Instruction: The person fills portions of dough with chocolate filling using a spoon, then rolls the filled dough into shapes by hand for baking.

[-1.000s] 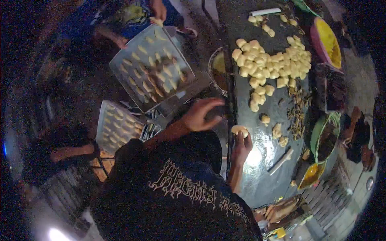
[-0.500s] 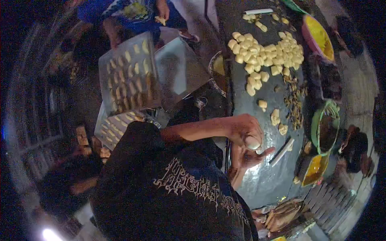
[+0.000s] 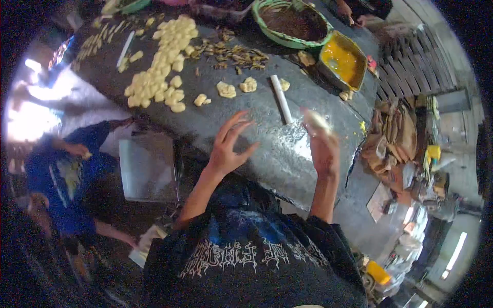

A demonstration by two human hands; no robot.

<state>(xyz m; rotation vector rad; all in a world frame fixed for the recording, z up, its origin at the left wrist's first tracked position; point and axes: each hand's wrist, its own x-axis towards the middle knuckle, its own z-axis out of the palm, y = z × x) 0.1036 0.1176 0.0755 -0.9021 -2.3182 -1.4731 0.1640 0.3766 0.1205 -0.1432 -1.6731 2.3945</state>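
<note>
My left hand [image 3: 229, 148] is raised over the near part of the dark table, fingers spread and nothing in it. To its right, my right hand [image 3: 325, 146] holds a pale piece of dough [image 3: 317, 122] at its fingertips, blurred by motion. A white rolling pin [image 3: 281, 100] lies on the table between and beyond the hands. Close to its far end rests a small dough piece [image 3: 284, 84]. Two flattened-looking dough lumps [image 3: 226, 89] and a smaller one [image 3: 202, 99] lie beyond my left hand.
A large heap of dough balls [image 3: 164, 66] covers the table's left side, beside brown strips [image 3: 236, 55]. At the back stand a green basin [image 3: 272, 37] with dark contents and a tub [image 3: 354, 82] of yellow liquid. A person in blue [image 3: 67, 174] is at the left, near a tray [image 3: 148, 169].
My view has turned toward the table. My hands, close together around a pale dough piece before, are now apart, with dough in the right hand and the left one spread.
</note>
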